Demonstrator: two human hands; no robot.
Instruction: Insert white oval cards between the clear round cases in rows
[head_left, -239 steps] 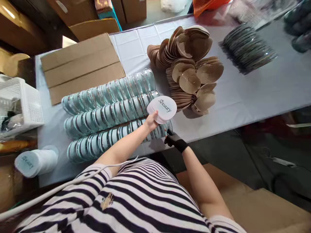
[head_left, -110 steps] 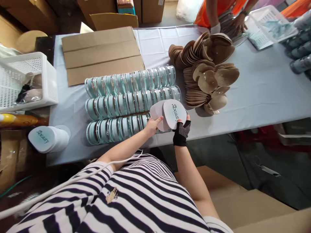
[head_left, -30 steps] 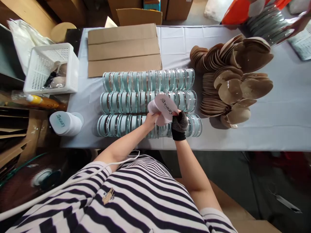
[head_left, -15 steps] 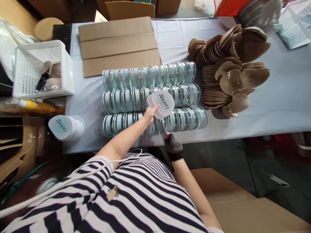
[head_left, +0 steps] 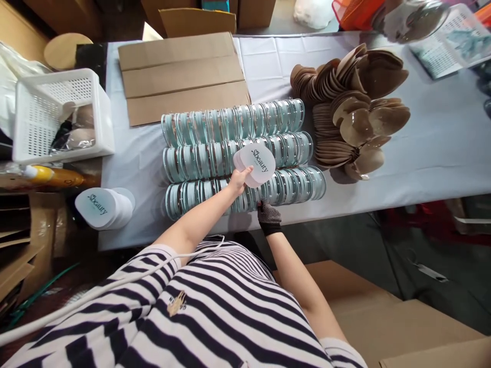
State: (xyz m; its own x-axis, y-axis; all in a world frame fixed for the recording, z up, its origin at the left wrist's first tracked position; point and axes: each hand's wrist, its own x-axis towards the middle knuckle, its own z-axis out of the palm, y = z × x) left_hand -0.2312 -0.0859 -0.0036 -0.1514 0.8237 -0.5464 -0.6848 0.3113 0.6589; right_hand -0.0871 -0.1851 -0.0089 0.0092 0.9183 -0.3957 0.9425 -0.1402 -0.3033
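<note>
My left hand [head_left: 238,181] holds a stack of white heart-shaped printed cards [head_left: 256,164] above three rows of clear round cases with pale blue inserts [head_left: 230,153]. My right hand [head_left: 268,217], in a black dotted glove, rests at the near row of cases [head_left: 299,185], fingers pinched at one case's edge. What it pinches is too small to make out.
A pile of tan heart-shaped pads [head_left: 353,110] lies right of the cases. Flattened cardboard [head_left: 180,76] lies behind them. A white basket [head_left: 57,115] and a second stack of printed cards [head_left: 102,207] stand at the left. Another person's hand with clear cases [head_left: 410,15] is at the far right.
A second ago my right hand was up at the card stack; it has since dropped to the near row of cases. My left hand still holds the stack in about the same place.
</note>
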